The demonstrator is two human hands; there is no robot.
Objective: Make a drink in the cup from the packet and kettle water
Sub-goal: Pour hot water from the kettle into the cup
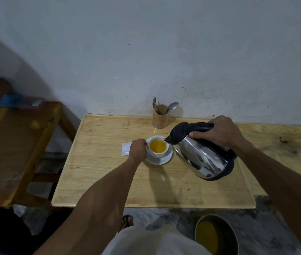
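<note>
A white cup (158, 154) stands on a white saucer (166, 159) in the middle of the wooden table (109, 181). Orange-yellow liquid fills much of the cup. My left hand (138, 151) grips the cup at its left side. My right hand (219, 132) holds the black handle of a steel kettle (201, 157), which is tilted left with its spout at the cup's right rim. A white packet (125, 148) lies flat on the table just left of my left hand, partly hidden by it.
A wooden holder (160, 116) with two spoons stands at the table's back edge by the wall. A second wooden table (13, 150) is on the left. A metal bowl (216, 235) of yellow liquid sits on the floor at the lower right.
</note>
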